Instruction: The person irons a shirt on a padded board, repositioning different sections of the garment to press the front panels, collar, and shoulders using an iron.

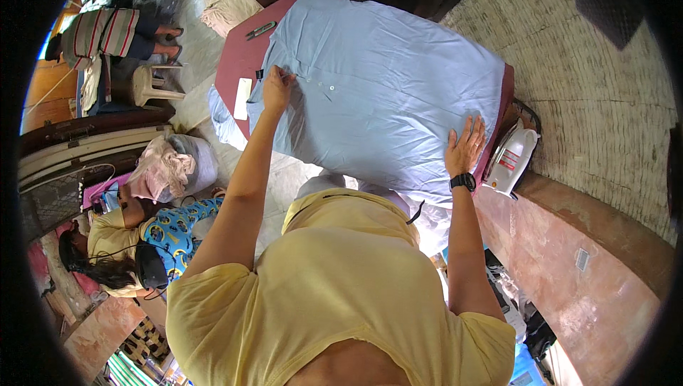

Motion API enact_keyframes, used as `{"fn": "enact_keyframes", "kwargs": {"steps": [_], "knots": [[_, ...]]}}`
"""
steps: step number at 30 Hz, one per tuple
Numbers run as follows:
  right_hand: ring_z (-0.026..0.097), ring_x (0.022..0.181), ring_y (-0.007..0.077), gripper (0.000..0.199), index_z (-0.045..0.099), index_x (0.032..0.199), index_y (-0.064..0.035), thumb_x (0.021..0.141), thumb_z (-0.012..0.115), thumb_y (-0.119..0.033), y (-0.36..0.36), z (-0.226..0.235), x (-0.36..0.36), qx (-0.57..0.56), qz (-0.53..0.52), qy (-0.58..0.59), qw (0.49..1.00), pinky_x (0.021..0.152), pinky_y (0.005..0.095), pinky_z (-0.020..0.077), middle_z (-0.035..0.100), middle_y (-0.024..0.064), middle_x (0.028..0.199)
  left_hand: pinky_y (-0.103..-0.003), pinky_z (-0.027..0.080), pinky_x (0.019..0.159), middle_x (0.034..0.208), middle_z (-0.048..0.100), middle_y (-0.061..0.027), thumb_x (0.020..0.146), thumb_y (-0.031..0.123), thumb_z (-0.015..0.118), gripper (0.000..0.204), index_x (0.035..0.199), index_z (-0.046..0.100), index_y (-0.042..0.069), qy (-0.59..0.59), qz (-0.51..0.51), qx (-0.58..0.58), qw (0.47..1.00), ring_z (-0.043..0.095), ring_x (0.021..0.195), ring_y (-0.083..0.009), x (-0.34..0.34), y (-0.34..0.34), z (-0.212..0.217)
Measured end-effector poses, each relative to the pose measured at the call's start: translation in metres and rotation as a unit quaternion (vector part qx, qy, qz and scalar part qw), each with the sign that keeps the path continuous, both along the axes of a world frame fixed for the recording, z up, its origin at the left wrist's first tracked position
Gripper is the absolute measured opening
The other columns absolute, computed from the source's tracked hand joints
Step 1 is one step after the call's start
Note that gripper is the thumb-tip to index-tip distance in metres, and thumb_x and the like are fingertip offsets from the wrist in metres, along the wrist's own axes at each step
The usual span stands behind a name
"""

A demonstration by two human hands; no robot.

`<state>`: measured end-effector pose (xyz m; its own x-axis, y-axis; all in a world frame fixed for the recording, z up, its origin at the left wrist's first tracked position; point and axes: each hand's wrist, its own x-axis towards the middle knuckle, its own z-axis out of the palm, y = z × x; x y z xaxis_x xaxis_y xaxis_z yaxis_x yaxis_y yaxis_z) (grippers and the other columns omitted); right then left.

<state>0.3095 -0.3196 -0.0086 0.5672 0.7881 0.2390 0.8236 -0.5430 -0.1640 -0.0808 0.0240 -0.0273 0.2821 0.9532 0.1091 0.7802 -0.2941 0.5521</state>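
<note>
Where pale-blue buttoned cloth (388,98) spreads: my curled left hand (279,86) pinches it, seemingly for tension.
Right hand (466,147): flat, empty, perhaps steadying.

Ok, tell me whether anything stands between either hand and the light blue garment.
Nothing visible does. The left hand is curled at the light blue garment near its left end; the right hand lies flat on its right part. The iron sits beyond the right hand, off the cloth.
</note>
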Motion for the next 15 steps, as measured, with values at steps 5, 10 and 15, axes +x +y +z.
{"fn": "enact_keyframes", "kwargs": {"steps": [5,10,15], "knots": [[0.024,0.147,0.0331,0.062,0.035,0.151,-0.0101,0.099,0.052,-0.038,0.000,-0.005,0.002,0.016,0.008,-0.007,1.000,0.117,0.0530,0.0234,0.028,0.0123,0.159,-0.050,0.049,0.072,0.104,0.064,-0.0191,0.093,0.033,0.065,0.034,0.102,0.051,0.003,-0.002,0.117,0.081,0.990,0.064,0.085,-0.0421,0.033,-0.007,0.012],[0.026,0.146,0.0348,0.061,0.036,0.152,-0.0145,0.098,0.052,-0.038,0.002,-0.005,0.000,0.004,0.006,-0.019,1.000,0.117,0.0536,0.0239,0.029,0.0138,0.158,-0.053,0.049,0.068,0.105,0.064,-0.0186,0.097,0.036,0.059,0.032,0.102,0.049,0.006,0.050,0.123,0.084,0.988,0.065,0.086,-0.0424,0.043,-0.005,0.023],[0.028,0.144,0.0369,0.060,0.037,0.151,-0.0160,0.097,0.054,-0.037,0.001,-0.001,0.002,0.019,0.029,-0.024,0.999,0.116,0.0542,0.0260,0.029,0.0151,0.158,-0.052,0.049,0.064,0.098,0.063,-0.0187,0.101,0.032,0.049,0.024,0.105,0.045,0.008,0.075,0.077,0.100,0.989,0.064,0.083,-0.0429,0.021,0.008,0.020]]}}
